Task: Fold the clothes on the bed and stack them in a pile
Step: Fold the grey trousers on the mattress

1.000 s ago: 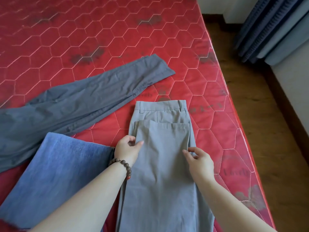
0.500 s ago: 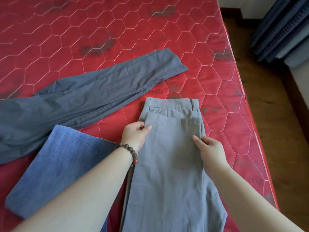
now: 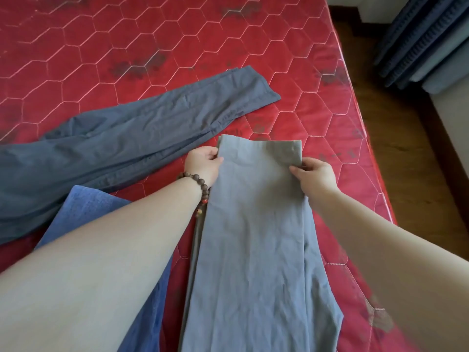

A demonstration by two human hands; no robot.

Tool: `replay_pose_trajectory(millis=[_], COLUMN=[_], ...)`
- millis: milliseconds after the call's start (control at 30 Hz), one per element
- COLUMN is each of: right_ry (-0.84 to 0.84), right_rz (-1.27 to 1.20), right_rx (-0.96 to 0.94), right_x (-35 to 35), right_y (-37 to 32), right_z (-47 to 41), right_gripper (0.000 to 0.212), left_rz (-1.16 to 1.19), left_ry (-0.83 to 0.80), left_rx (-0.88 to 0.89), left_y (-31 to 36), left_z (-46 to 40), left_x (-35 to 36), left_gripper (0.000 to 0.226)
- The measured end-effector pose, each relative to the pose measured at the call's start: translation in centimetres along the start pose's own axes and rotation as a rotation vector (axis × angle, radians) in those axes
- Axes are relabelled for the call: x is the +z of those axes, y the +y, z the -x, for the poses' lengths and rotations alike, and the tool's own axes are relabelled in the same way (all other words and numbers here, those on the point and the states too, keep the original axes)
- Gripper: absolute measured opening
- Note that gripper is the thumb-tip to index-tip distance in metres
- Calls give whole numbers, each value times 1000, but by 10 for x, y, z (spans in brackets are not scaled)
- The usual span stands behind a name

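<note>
Head view, looking down over both forearms onto the bed point(image 3: 152, 47), its red quilted mattress stitched in hexagons. Front and centre lie the light grey trousers point(image 3: 253, 237), a long folded strip running from the bottom edge up to the middle of the mattress, the top layer's far end squared off flat.

The left hand point(image 3: 203, 165) sits at the strip's far left corner, fingers point(image 3: 212, 156) curled in and pinching the fabric edge. A bracelet of dark wooden beads point(image 3: 196, 177) circles that wrist and touches the trousers' left edge. The right hand point(image 3: 316, 176) is at the far right corner, thumb and fingertips closed on the edge of the top layer just below the corner; the fabric there shows a darker, browner patch.

Left of the grey strip, partly under the left forearm, lies a blue denim piece point(image 3: 88, 212), flat on the mattress. Beyond it, a dark slate-blue garment point(image 3: 114, 141) stretches diagonally from the left edge up toward the middle of the bed, creased, its far end just past the grey trousers' top left corner.

Off the right side of the bed there is wooden floor point(image 3: 418, 148), and blue curtains point(image 3: 418, 39) hang at upper right.
</note>
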State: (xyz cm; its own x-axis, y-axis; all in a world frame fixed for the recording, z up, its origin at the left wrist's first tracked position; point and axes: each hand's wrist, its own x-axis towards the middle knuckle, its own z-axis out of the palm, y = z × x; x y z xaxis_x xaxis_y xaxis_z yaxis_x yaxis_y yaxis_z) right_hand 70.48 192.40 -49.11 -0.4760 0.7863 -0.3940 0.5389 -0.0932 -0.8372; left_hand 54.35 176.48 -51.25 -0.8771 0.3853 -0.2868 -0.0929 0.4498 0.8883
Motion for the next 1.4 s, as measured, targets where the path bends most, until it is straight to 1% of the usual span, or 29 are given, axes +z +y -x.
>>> replay_pose_trajectory(millis=[67,133,300,333,367,400,433,500,533,567,600,633,667,733,867,1000,1100,1200,1300,1400], right_ry=[-44,-48,50,59,73,110,162,236,204,125,37,-29,-60,-46,31,8,-15,-42,-58,-88], right_rz=[13,15,-22,24,114,235,363,578,689,803,901,975,1012,1009,994,1041,1064,1041,1016,1050], right_rx=[-20,-67,-124,-131,-145,-176,-229,-446,-560,-623,-636,-612,-581,-568,-616,-576,-526,-520,-514,-481], right_x=[3,6,8,9,11,13,16,27,35,44,52,59,64,68,70,71,70,63,52,45], right_y=[0,0,-9,-10,-10,-9,-8,-4,0,5,12,21,31,46,56,53,53,71,100,126], right_z=[0,2,-2,-4,-6,-5,-2,9,14,18,20,21,21,17,13,16,24,61,117,169], right_gripper=[31,33,34,31,29,32,42,58,60,60,58,56,55,54,55,54,55,55,56,58], left_rz=[28,28,91,29,-98,-251,-388,-616,-742,-866,-972,-1046,-1088,-1101,-1086,-1121,-1126,-1127,-1173,-1213], left_ry=[17,6,122,135,149,147,122,15,-51,-107,-145,-163,-161,-124,-61,-56,-52,-93,-151,-222], left_rx=[19,14,56,83,128,195,284,483,555,591,588,558,523,508,557,567,536,509,531,549], left_y=[2,3,21,22,21,18,15,7,2,-3,-10,-17,-24,-36,-45,-43,-45,-59,-79,-99], left_z=[3,7,0,0,2,5,10,21,25,29,31,33,33,33,33,37,53,93,144,194], left_x=[5,9,5,5,5,5,7,16,22,29,35,39,42,44,46,45,45,41,30,15], left_gripper=[28,35,25,28,34,41,47,51,52,54,58,61,62,62,62,60,57,60,62,63])
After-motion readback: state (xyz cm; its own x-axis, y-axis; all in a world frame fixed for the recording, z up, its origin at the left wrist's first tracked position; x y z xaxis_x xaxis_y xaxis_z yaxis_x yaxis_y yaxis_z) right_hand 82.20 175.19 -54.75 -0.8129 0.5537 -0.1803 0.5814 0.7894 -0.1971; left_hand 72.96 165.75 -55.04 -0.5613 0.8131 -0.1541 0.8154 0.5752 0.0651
